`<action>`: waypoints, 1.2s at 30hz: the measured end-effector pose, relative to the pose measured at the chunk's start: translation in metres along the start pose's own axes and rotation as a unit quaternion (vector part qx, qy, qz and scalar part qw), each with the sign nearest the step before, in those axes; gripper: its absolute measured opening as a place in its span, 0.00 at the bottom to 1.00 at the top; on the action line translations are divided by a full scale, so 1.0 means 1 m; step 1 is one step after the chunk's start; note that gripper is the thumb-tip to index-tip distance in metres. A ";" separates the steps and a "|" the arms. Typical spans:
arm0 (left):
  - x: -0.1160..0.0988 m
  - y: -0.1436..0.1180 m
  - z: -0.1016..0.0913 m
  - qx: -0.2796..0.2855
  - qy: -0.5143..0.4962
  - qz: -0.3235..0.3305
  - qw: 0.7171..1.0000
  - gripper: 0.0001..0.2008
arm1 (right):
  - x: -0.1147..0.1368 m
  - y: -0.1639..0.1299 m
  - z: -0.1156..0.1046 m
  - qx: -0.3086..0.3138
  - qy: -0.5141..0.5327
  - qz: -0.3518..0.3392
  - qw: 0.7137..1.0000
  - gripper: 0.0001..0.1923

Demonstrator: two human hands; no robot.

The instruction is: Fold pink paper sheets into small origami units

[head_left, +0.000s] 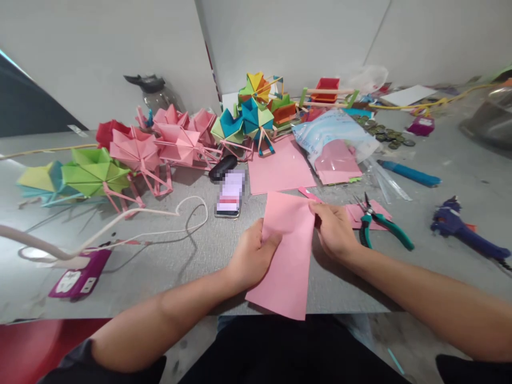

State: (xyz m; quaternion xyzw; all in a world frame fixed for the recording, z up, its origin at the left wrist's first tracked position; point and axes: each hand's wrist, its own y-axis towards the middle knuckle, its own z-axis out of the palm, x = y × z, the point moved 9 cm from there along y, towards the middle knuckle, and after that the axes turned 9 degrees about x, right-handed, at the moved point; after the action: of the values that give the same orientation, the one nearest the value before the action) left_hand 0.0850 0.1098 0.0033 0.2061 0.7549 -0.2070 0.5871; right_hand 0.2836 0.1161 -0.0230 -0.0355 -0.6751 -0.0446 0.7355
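Pale grey panels (296, 37) rise behind a grey worktop (168, 277), whose far side is crowded with folded-paper models (178, 138) in pink, green, blue and yellow. Close to the front edge of the worktop, straight before the person, is a pink sheet (290, 266), held slantwise by both hands, its lower end level with that edge in this view. The left hand (252, 258) grips its left side, thumb laid flat on top and the other fingers out of sight underneath, so it is closed on the paper. The right hand (334, 229) nips the upper right edge between thumb and bent fingers, closed there too. Beyond the sheet and a little to the left lies a phone (231, 193) with a blurred screen, and just past it a black case (223, 168). A larger pink sheet (276, 165) lies flat behind, overlapped by a printed plastic bag (340, 133) with more pink paper showing through. Right of the right hand, green-handled pliers (390, 229) rest across small pink pieces (354, 213), with a slim blue tool (410, 173) and a dark blue glue gun (464, 229) farther off. On the left, a white cable (136, 210) runs near a purple block (94, 272)
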 end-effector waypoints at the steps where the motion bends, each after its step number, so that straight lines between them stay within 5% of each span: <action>1: 0.000 0.000 0.000 -0.001 -0.003 0.000 1.000 0.13 | -0.001 0.001 0.000 -0.001 0.009 0.004 1.000 0.29; 11: 0.003 0.002 0.000 0.000 -0.005 0.003 1.000 0.14 | 0.009 0.002 -0.003 -0.046 0.017 -0.030 0.998 0.30; 17: -0.005 0.001 -0.008 -0.036 0.006 0.021 0.999 0.13 | 0.020 -0.006 0.011 0.036 -0.075 -0.038 0.996 0.33; 36: -0.003 0.003 -0.015 -0.078 -0.004 0.051 0.996 0.13 | 0.035 -0.017 0.029 0.088 -0.211 -0.060 0.972 0.29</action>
State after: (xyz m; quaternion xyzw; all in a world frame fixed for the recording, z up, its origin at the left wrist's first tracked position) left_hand 0.0754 0.1199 0.0098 0.1969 0.7550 -0.1181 0.6142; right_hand 0.2557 0.1022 0.0143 0.0614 -0.8173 -0.0202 0.5726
